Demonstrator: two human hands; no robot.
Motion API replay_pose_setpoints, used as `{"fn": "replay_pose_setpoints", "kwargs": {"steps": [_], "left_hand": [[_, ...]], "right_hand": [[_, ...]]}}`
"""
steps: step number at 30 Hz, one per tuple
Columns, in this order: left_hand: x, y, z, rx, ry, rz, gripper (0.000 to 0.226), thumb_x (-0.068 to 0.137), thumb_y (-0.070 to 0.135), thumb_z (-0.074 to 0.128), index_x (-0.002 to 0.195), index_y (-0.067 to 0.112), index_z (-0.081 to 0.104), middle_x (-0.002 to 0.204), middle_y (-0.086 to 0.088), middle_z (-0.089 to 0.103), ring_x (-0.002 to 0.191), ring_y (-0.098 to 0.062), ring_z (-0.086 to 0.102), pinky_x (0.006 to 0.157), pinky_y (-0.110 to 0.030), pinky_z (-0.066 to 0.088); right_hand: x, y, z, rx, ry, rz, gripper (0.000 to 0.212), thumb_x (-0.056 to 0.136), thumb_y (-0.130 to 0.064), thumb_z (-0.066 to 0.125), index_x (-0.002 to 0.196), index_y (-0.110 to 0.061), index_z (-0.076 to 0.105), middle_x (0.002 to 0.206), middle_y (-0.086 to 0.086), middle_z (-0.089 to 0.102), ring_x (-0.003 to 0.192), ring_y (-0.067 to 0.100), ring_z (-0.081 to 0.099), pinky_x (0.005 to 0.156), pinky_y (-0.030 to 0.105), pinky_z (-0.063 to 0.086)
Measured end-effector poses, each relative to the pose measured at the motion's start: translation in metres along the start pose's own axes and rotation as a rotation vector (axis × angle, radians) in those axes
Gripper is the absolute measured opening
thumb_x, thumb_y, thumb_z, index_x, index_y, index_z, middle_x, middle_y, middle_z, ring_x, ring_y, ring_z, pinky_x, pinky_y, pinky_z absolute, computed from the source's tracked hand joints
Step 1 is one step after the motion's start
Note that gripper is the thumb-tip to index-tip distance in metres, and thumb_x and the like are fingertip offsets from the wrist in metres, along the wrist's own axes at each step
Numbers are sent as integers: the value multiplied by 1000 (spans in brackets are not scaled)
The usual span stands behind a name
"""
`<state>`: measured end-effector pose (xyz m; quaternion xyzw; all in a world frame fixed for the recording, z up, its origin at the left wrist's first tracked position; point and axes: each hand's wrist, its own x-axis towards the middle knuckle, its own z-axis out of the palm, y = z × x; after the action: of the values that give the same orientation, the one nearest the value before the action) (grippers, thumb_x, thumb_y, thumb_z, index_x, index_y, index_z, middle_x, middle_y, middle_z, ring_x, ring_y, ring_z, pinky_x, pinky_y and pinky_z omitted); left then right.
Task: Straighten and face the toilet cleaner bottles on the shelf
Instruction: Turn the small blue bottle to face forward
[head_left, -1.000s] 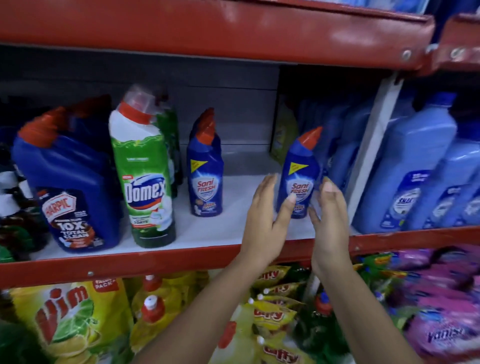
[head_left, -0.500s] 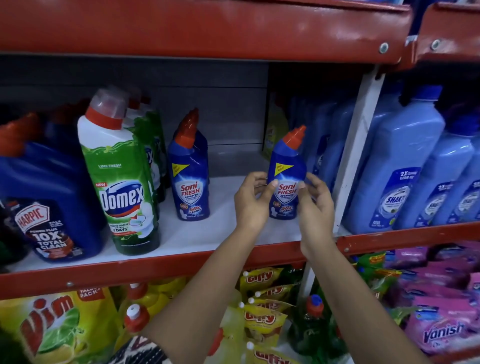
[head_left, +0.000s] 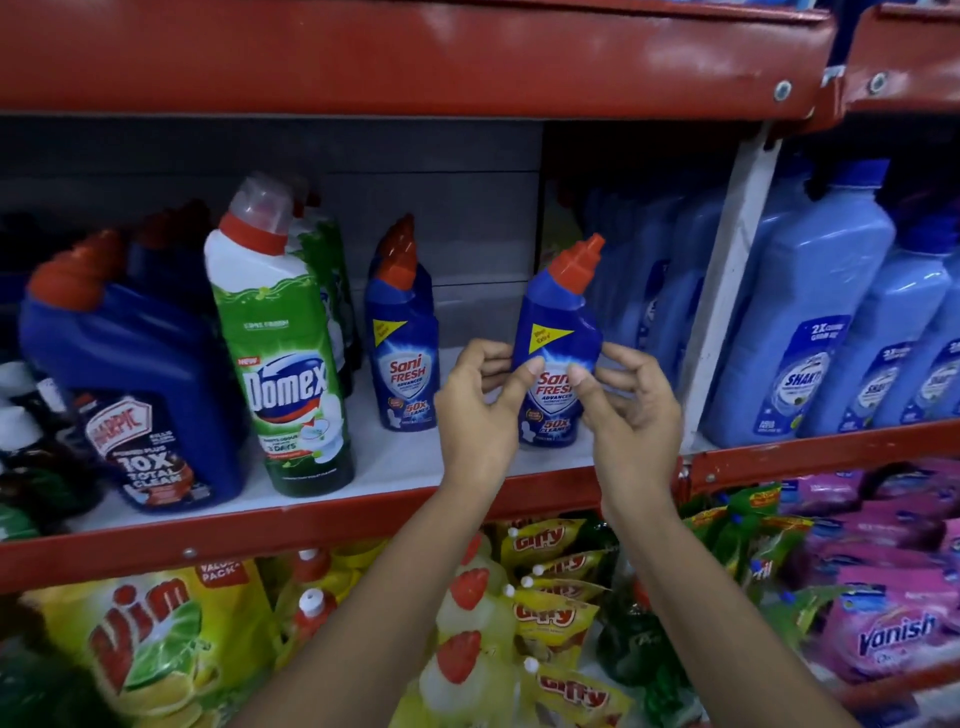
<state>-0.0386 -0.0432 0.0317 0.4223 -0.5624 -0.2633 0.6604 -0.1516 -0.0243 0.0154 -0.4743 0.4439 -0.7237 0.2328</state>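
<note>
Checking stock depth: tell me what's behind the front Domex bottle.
Behind the Domex bottle stand more green-labelled bottles in a row, their tops partly showing. The front bottle covers most of them, so their number and labels cannot be told.

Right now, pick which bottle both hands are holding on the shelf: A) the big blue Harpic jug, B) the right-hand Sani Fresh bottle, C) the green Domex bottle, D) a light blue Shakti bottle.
B: the left hand and right hand clasp the right-hand Sani Fresh bottle from either side, thumbs on its label, while the other Sani Fresh bottle stands untouched to its left.
</note>
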Motion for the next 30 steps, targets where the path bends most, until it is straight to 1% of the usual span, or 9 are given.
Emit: {"fn": "replay_pose_setpoints", "kwargs": {"steps": [4,7,9,13,17,21,24,27,30], "left_hand": [[-11,7,-36,31,61,50,16,83,24,72,92,18,60,86,14,65,79,8,63,70,-8,50],[-14,6,-60,56,108,61,18,84,24,72,96,13,63,90,10,69,83,3,66,72,-12,52],[-16,4,-74,80,143,63,18,85,23,72,96,12,63,91,8,70,85,1,67,73,-14,53],[-19,-1,-90,120,209,50,17,84,22,72,93,13,61,87,12,67,80,9,65,66,-6,49],[-19,-9,-96,177,243,38,24,85,24,71,99,6,62,97,-3,72,86,-2,67,66,-7,51],[-20,-13,-97,195,228,54,24,86,21,70,104,6,62,101,-2,70,90,0,66,68,-5,50],[-23,-15,-100,177,187,50,27,87,19,68,111,7,61,106,-1,70,95,-3,68,73,-6,52],[-27,-13,-104,158,113,34,29,90,18,65,117,9,60,105,11,67,101,9,63,75,-5,51],[-30,-10,-113,159,70,27,32,90,17,65,121,10,61,105,14,63,92,19,60,72,0,46]], "right_hand": [[-19,-7,20,13,-80,-36,24,88,-27,72,106,-40,63,103,-2,74,97,16,72,85,50,60],[-30,-9,38,21,-128,-27,26,87,-27,72,102,-45,62,96,-8,73,91,9,72,83,46,61],[-35,-8,49,19,-165,-17,25,87,-28,72,101,-45,62,97,-7,74,89,8,72,82,47,61],[-40,-5,65,-2,-223,-1,25,87,-28,73,99,-47,61,99,-8,74,91,10,72,83,50,60],[-43,-2,72,-17,-271,16,23,89,-29,71,102,-44,60,104,-5,74,96,13,71,84,51,60],[-43,-2,72,-40,-295,21,23,89,-30,70,102,-46,58,104,-8,73,96,11,70,84,47,61],[-42,-2,71,-61,-310,24,22,90,-29,69,108,-37,60,107,-4,73,98,10,69,84,44,61],[-45,-4,71,-80,-298,19,24,91,-29,67,114,-29,61,110,-3,73,99,6,68,84,35,59],[-51,-9,70,-85,-267,31,28,92,-30,66,119,-24,61,114,-4,70,98,2,66,74,12,52]]}}
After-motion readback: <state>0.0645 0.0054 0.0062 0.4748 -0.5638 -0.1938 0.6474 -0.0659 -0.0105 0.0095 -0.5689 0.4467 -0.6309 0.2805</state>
